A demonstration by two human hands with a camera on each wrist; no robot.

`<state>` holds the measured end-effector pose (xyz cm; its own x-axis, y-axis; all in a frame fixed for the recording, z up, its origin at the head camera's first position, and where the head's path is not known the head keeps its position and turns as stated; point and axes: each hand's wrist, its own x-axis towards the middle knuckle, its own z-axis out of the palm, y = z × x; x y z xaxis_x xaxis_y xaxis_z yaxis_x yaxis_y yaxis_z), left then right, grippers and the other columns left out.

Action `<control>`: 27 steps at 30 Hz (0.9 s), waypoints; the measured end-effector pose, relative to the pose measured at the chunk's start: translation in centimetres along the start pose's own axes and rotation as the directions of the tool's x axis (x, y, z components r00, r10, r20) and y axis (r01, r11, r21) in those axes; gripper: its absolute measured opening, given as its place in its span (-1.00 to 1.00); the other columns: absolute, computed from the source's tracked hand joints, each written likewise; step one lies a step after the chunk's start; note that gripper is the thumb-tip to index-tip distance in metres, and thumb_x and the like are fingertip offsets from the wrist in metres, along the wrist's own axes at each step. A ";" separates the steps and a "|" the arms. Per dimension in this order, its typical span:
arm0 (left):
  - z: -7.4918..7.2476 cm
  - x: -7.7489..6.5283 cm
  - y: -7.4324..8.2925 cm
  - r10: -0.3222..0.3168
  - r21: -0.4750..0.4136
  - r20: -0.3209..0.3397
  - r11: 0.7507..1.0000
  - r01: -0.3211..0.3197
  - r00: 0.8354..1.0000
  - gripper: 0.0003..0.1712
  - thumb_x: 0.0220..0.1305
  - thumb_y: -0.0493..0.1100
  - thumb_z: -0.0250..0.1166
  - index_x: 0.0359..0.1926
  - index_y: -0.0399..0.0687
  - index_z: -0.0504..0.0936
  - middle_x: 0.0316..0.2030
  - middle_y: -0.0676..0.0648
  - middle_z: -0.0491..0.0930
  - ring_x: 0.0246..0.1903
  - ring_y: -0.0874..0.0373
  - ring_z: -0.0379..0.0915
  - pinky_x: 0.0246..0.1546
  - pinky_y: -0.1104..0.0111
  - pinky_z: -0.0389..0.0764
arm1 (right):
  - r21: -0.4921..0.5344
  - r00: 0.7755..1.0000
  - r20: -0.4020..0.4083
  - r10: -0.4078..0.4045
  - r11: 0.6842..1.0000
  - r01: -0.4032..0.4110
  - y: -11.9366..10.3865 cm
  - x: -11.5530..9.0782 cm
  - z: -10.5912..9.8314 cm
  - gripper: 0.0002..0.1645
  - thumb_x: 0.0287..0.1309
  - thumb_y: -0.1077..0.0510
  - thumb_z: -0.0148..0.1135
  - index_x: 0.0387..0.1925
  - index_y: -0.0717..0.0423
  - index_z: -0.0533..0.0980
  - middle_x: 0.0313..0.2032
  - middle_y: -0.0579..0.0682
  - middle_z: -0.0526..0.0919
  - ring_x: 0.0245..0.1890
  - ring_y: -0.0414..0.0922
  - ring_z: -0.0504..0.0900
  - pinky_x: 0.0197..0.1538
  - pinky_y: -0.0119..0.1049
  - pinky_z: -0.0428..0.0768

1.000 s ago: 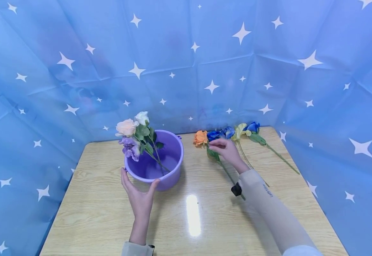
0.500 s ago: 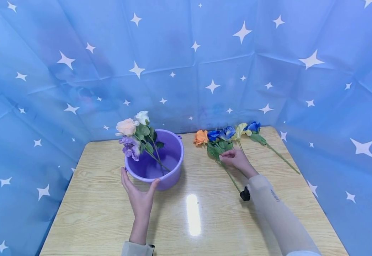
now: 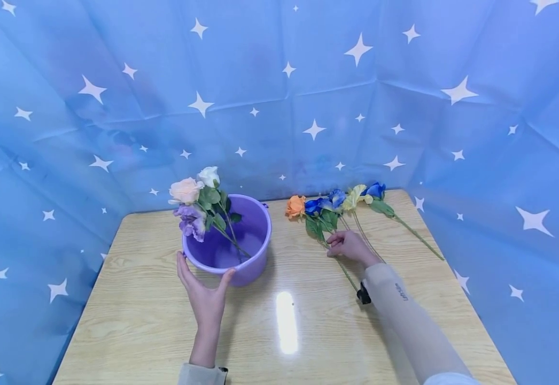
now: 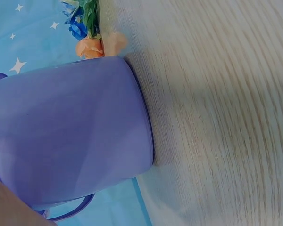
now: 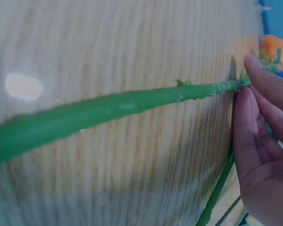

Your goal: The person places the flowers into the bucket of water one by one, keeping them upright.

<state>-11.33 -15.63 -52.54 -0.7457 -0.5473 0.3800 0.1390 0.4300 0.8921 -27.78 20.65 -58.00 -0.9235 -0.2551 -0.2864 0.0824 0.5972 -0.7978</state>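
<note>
Right of the frame's centre, the right hand (image 3: 351,247) pinches a green stem (image 5: 108,108), where crowded leaves (image 3: 315,229) could snag and drag neighbouring blue flowers (image 3: 337,198); left of centre, the left hand (image 3: 206,300), fingers straight and spread, touches a purple bucket (image 3: 254,269), which a nudge might shift.

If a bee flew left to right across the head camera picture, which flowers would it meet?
Peach bloom, white bloom, orange bloom, blue cluster, yellow bloom, last blue bloom. I skipped the purple bloom: it sits right below the peach one.
</note>
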 end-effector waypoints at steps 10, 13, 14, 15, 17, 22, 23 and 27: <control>-0.2 0.0 -0.2 0.007 0.007 -0.006 1.000 -0.007 1.000 0.46 -0.17 -0.08 0.66 0.59 -0.08 -0.15 0.58 -0.16 -0.11 0.55 -0.16 -0.14 0.55 -0.15 -0.01 | -0.050 0.999 -0.021 -0.033 0.998 0.032 0.2 0.3 0.9 -0.72 0.04 0.31 0.43 -0.16 0.23 0.62 -0.32 0.02 0.63 -0.33 -0.17 0.54 -0.30 -0.42 0.57; -0.2 0.1 -0.1 0.008 0.006 -0.010 1.000 -0.008 1.000 0.46 -0.17 -0.08 0.66 0.59 -0.08 -0.15 0.58 -0.17 -0.11 0.55 -0.16 -0.14 0.55 -0.14 -0.02 | -0.051 0.999 -0.034 -0.041 0.998 0.039 0.0 0.2 1.0 -0.75 0.04 0.31 0.43 -0.18 0.23 0.63 -0.32 0.02 0.64 -0.33 -0.17 0.55 -0.30 -0.42 0.57; -0.2 0.1 -0.1 0.010 0.006 -0.011 1.000 -0.010 1.000 0.46 -0.17 -0.08 0.66 0.59 -0.08 -0.15 0.58 -0.17 -0.10 0.55 -0.16 -0.14 0.55 -0.14 -0.01 | -0.053 0.998 -0.034 -0.053 0.997 0.051 0.0 0.1 1.0 -0.75 0.05 0.31 0.42 -0.19 0.25 0.63 -0.32 0.05 0.65 -0.33 -0.17 0.56 -0.30 -0.41 0.58; -0.2 0.1 -0.1 0.010 0.004 -0.010 1.000 -0.010 1.000 0.46 -0.17 -0.08 0.66 0.59 -0.08 -0.15 0.58 -0.17 -0.10 0.55 -0.16 -0.14 0.55 -0.14 -0.02 | -0.045 0.998 -0.035 -0.054 0.998 0.053 -0.1 0.1 1.0 -0.76 0.04 0.31 0.42 -0.19 0.25 0.63 -0.33 0.05 0.66 -0.33 -0.16 0.57 -0.30 -0.41 0.58; -0.2 0.1 -0.1 0.010 0.003 -0.010 1.000 -0.010 1.000 0.46 -0.17 -0.08 0.66 0.59 -0.08 -0.15 0.58 -0.15 -0.10 0.55 -0.16 -0.14 0.56 -0.13 -0.02 | -0.031 0.998 -0.033 -0.054 0.998 0.053 -0.2 0.0 1.0 -0.77 0.06 0.31 0.42 -0.19 0.26 0.63 -0.33 0.06 0.67 -0.34 -0.17 0.58 -0.32 -0.41 0.59; -0.1 0.1 -0.1 0.005 0.001 -0.004 1.000 -0.005 1.000 0.46 -0.16 -0.07 0.66 0.59 -0.07 -0.16 0.58 -0.13 -0.12 0.56 -0.14 -0.16 0.56 -0.12 -0.02 | -0.003 0.998 -0.014 -0.056 0.998 0.056 -0.5 0.0 1.0 -0.77 0.11 0.30 0.40 -0.17 0.29 0.64 -0.33 0.08 0.70 -0.39 -0.21 0.61 -0.34 -0.39 0.63; -0.1 0.1 -0.1 0.004 0.001 -0.003 1.000 -0.004 1.000 0.46 -0.16 -0.07 0.66 0.59 -0.08 -0.16 0.58 -0.13 -0.12 0.56 -0.14 -0.16 0.56 -0.12 -0.02 | -0.002 0.998 -0.013 -0.058 0.998 0.058 -0.5 0.1 1.0 -0.77 0.11 0.30 0.39 -0.17 0.30 0.64 -0.34 0.08 0.70 -0.39 -0.21 0.61 -0.34 -0.39 0.64; 0.0 0.0 0.0 0.000 0.002 0.005 1.000 -0.001 1.000 0.46 -0.16 -0.07 0.66 0.59 -0.09 -0.16 0.58 -0.15 -0.12 0.55 -0.16 -0.16 0.55 -0.14 -0.01 | -0.001 0.999 -0.011 -0.045 0.999 0.045 -0.6 0.2 1.0 -0.81 0.17 0.31 0.34 -0.16 0.29 0.64 -0.34 0.05 0.70 -0.39 -0.21 0.62 -0.33 -0.36 0.66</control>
<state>-11.32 -15.67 -52.51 -0.7490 -0.5434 0.3792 0.1378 0.4320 0.8913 -27.61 19.52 -58.12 -0.9303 -0.2737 -0.2443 0.0401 0.5860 -0.8093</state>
